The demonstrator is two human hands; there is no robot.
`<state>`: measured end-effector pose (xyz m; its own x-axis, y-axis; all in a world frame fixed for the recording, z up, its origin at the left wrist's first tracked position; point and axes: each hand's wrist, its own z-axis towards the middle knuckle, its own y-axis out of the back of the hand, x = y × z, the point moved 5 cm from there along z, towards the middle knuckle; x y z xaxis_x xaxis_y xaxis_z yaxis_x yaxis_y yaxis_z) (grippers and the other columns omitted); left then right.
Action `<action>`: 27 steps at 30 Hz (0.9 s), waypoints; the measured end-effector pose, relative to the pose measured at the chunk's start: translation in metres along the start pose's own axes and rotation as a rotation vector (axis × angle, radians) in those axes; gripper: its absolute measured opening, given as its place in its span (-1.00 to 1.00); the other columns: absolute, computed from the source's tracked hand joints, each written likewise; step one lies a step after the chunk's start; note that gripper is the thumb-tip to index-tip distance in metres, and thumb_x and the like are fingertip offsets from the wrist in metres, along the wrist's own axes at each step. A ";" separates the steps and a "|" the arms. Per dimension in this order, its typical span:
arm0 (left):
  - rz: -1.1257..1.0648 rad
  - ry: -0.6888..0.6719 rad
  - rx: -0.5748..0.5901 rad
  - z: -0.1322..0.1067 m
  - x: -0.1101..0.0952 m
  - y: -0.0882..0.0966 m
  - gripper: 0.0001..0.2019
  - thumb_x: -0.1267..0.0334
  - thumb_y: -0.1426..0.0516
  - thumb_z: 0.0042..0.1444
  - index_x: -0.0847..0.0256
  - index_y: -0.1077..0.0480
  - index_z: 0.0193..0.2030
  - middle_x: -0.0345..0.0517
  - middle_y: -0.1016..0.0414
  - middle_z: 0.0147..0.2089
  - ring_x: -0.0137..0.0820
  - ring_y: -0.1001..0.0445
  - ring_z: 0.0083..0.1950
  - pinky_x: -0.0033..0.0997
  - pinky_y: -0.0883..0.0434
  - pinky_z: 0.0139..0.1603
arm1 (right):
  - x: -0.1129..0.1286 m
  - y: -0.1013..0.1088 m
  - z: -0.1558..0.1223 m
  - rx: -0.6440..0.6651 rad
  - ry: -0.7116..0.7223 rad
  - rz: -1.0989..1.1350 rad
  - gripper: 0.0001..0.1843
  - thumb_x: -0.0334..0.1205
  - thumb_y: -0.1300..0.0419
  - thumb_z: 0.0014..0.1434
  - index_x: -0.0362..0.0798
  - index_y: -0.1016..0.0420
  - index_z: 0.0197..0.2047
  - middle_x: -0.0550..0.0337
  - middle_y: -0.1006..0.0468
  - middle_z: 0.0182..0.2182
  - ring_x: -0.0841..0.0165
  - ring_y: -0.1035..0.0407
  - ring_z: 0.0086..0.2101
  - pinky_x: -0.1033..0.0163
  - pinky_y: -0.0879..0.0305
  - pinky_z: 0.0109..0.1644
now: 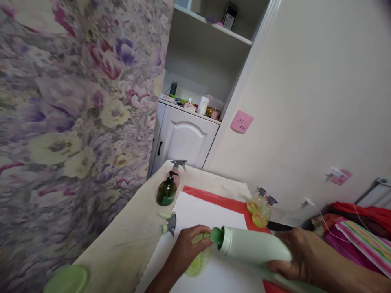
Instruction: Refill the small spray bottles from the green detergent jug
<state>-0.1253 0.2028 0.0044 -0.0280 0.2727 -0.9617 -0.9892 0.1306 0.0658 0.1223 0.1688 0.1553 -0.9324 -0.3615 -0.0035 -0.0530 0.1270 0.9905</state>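
Observation:
My left hand [194, 246] is closed round the neck of a clear yellow-green bottle [197, 264] standing on white paper. A pale green wide-mouthed bottle [253, 246] lies almost level in my right hand [296, 252], which wraps round its base end. Its threaded mouth faces left, close to the neck of the clear bottle. Something darker green [216, 236] sticks out of that mouth; I cannot tell if it is liquid or a spout. Left of my left hand lies a loose grey and green spray head [169, 224].
A dark green pump bottle [166, 191] and a pink spray bottle [174, 176] stand at the table's far left. Two yellow spray bottles [259, 209] stand on the right. A green lid [67, 279] is at the lower left. White paper [207, 211] overlaps a red sheet [214, 197].

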 end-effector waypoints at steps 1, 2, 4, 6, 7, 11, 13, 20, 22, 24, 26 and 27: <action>0.002 0.001 -0.003 0.000 0.000 0.000 -0.85 0.29 -0.23 0.01 0.14 -0.57 -0.24 -0.19 -0.64 -0.23 -0.27 -0.55 -0.11 -0.41 -0.35 -0.04 | 0.001 0.001 0.000 0.004 -0.005 -0.003 -0.55 0.21 -0.17 0.04 -0.04 -0.53 -0.38 0.09 -0.62 -0.49 0.26 -0.49 -0.48 0.29 -0.12 -0.45; 0.004 0.002 -0.003 0.000 -0.001 0.000 -0.85 0.29 -0.23 0.01 0.14 -0.57 -0.24 -0.19 -0.64 -0.22 -0.27 -0.55 -0.11 -0.41 -0.35 -0.04 | 0.002 0.001 0.000 0.011 -0.014 -0.005 -0.57 0.19 -0.17 0.03 -0.04 -0.53 -0.38 0.07 -0.63 -0.48 0.24 -0.50 -0.46 0.29 -0.13 -0.45; 0.008 0.006 -0.003 0.000 -0.002 0.001 -0.85 0.29 -0.23 0.01 0.14 -0.57 -0.24 -0.18 -0.64 -0.22 -0.26 -0.55 -0.11 -0.41 -0.35 -0.04 | 0.004 0.002 0.000 0.027 -0.031 -0.007 -0.60 0.15 -0.18 0.03 -0.04 -0.53 -0.39 0.06 -0.64 -0.47 0.22 -0.51 -0.45 0.29 -0.15 -0.45; 0.009 0.009 -0.003 0.000 -0.002 0.001 -0.85 0.28 -0.23 0.01 0.15 -0.57 -0.24 -0.18 -0.65 -0.22 -0.26 -0.55 -0.10 -0.40 -0.35 -0.04 | 0.006 0.004 0.000 0.033 -0.038 -0.005 -0.60 0.16 -0.18 0.03 -0.05 -0.53 -0.39 0.05 -0.64 -0.47 0.22 -0.51 -0.45 0.30 -0.15 -0.46; 0.008 0.012 -0.004 0.000 -0.002 0.001 -0.85 0.27 -0.24 0.01 0.15 -0.57 -0.24 -0.17 -0.65 -0.21 -0.26 -0.55 -0.10 -0.40 -0.35 -0.03 | 0.007 0.004 0.000 0.034 -0.038 -0.003 -0.59 0.16 -0.18 0.02 -0.05 -0.53 -0.39 0.05 -0.64 -0.47 0.22 -0.51 -0.46 0.30 -0.14 -0.47; 0.010 0.009 0.008 0.001 -0.001 0.001 -0.84 0.24 -0.24 0.02 0.15 -0.57 -0.24 -0.16 -0.64 -0.21 -0.25 -0.55 -0.10 -0.39 -0.36 -0.03 | 0.008 0.008 -0.002 0.033 -0.048 0.004 -0.62 0.13 -0.20 0.01 -0.05 -0.53 -0.40 0.05 -0.64 -0.47 0.23 -0.50 -0.46 0.31 -0.15 -0.49; 0.003 0.010 0.008 0.001 -0.001 0.001 -0.84 0.24 -0.24 0.02 0.15 -0.57 -0.23 -0.16 -0.64 -0.21 -0.25 -0.55 -0.10 -0.40 -0.36 -0.04 | 0.008 0.008 -0.002 0.032 -0.052 0.005 -0.63 0.12 -0.20 0.01 -0.05 -0.53 -0.41 0.04 -0.64 -0.46 0.23 -0.50 -0.46 0.31 -0.16 -0.49; -0.017 0.007 0.010 0.002 -0.001 0.000 -0.84 0.25 -0.24 0.02 0.15 -0.57 -0.23 -0.16 -0.65 -0.21 -0.25 -0.55 -0.10 -0.40 -0.36 -0.04 | 0.007 0.007 -0.001 0.022 -0.020 0.002 -0.57 0.19 -0.17 0.02 -0.06 -0.52 -0.41 0.05 -0.64 -0.48 0.22 -0.51 -0.47 0.31 -0.13 -0.49; -0.017 0.012 0.008 0.002 0.000 0.000 -0.84 0.25 -0.24 0.01 0.16 -0.57 -0.23 -0.15 -0.65 -0.20 -0.24 -0.55 -0.09 -0.39 -0.36 -0.03 | 0.008 0.008 -0.001 0.027 -0.028 0.008 -0.58 0.17 -0.18 0.02 -0.05 -0.52 -0.41 0.05 -0.64 -0.48 0.22 -0.51 -0.47 0.31 -0.13 -0.50; -0.017 0.019 0.006 0.002 0.001 0.000 -0.84 0.25 -0.24 0.01 0.16 -0.57 -0.23 -0.15 -0.65 -0.20 -0.23 -0.55 -0.09 -0.38 -0.36 -0.02 | 0.008 0.009 0.000 0.028 -0.026 0.000 -0.57 0.18 -0.17 0.03 -0.05 -0.52 -0.42 0.04 -0.64 -0.47 0.21 -0.51 -0.46 0.31 -0.13 -0.51; -0.014 0.019 0.010 0.002 0.001 0.000 -0.84 0.24 -0.24 0.02 0.16 -0.57 -0.23 -0.15 -0.65 -0.20 -0.23 -0.55 -0.09 -0.37 -0.36 -0.02 | 0.008 0.009 0.000 0.017 -0.018 -0.016 -0.55 0.20 -0.16 0.03 -0.06 -0.52 -0.42 0.03 -0.64 -0.48 0.21 -0.50 -0.46 0.31 -0.12 -0.51; -0.013 0.016 0.013 0.002 0.001 0.000 -0.84 0.24 -0.24 0.02 0.16 -0.57 -0.23 -0.15 -0.65 -0.20 -0.23 -0.55 -0.09 -0.37 -0.36 -0.02 | 0.008 0.009 0.000 0.013 -0.015 -0.020 -0.55 0.20 -0.16 0.03 -0.06 -0.52 -0.42 0.03 -0.63 -0.48 0.22 -0.50 -0.47 0.31 -0.12 -0.51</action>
<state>-0.1246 0.2045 0.0042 -0.0174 0.2553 -0.9667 -0.9877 0.1461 0.0564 0.1148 0.1672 0.1641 -0.9364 -0.3501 -0.0252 -0.0759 0.1321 0.9883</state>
